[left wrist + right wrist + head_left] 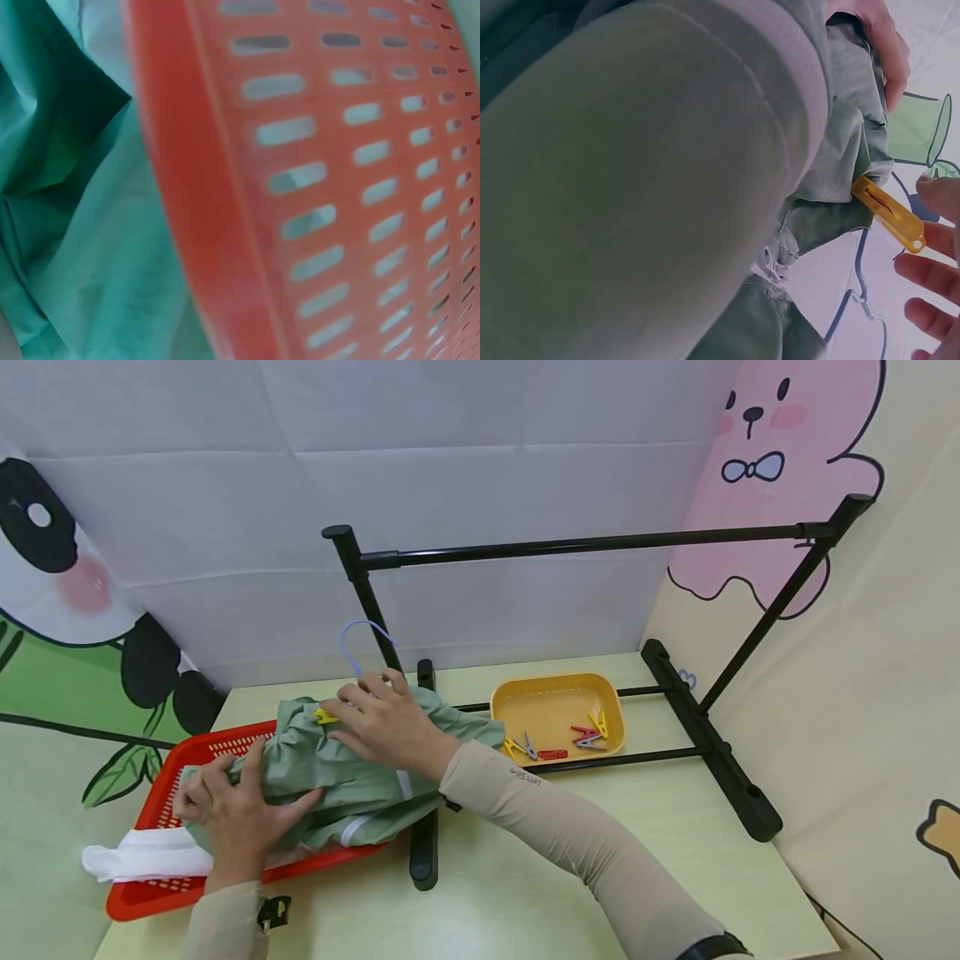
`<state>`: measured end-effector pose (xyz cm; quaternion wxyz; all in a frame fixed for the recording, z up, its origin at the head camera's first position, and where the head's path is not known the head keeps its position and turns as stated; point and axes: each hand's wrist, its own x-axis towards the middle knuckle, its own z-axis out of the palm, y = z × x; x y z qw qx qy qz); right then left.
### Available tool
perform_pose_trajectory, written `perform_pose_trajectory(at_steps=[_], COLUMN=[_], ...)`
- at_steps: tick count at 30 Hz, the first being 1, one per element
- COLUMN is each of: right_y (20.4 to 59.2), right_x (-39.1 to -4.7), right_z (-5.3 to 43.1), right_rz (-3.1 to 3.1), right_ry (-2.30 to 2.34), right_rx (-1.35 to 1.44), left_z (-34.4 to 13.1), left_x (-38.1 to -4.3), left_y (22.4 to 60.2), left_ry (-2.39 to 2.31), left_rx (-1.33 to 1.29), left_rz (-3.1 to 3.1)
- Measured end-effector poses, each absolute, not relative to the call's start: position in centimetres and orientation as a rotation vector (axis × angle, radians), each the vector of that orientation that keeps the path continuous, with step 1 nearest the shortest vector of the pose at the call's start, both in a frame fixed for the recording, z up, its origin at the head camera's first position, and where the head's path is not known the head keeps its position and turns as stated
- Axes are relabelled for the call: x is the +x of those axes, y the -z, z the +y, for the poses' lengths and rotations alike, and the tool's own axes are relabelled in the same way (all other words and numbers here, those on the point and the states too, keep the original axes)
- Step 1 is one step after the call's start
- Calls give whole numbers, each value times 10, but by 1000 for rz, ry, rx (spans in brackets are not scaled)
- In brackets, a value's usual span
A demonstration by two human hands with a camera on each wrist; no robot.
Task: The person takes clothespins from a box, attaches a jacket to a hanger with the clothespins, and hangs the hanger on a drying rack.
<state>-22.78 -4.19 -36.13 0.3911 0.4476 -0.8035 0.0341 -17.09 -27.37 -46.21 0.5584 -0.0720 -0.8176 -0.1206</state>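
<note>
A green garment [337,793] with white stripes lies bunched over the red basket [161,793]. From its top edge sticks the light blue hook of a hanger [347,642]. A yellow clothespin [889,214] is clipped on the garment's edge beside the hanger. My right hand [390,718] is over the garment, its fingers spread around the clothespin's free end and apart from it in the right wrist view. With thumb and fingers my left hand [240,814] holds the garment's left part above the basket. The left wrist view shows mostly the basket's slotted side.
A black rack [600,542] stands across the table behind the hands. A yellow tray [525,689] with several colored clothespins sits between its feet. White cloth [150,852] hangs over the basket's left rim. Patterned wall sheets rise behind the table.
</note>
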Motion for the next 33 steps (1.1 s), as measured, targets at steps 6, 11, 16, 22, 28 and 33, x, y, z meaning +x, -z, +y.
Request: perform_pose_trajectory(at_steps=[6,11,16,22,28,33], right_y=[361,362,363,364,366,368], right_x=[-227,-227,-226,-225,-225,-227], right_z=[-40,-36,-32,-28,-25,-20], right_rz=[-2026,-2010,-1973,-1944,-1915,-1891], right_ry=[-88,-119,-141,-150,-157,-199], right_rx=[1145,1177,1201,1205,1198,1199], left_z=[-274,-273,-274,-275,-276,-276], left_x=[-171,-170,-169,-170,-169,-168], left_y=[463,462,463,464,463,464], left_ry=[290,306,304,300,320,332], left_rx=[-162,-158,-159,-159,-165,-162], left_rz=[-1924,-1910,-1930,-1939,-1946,-1959])
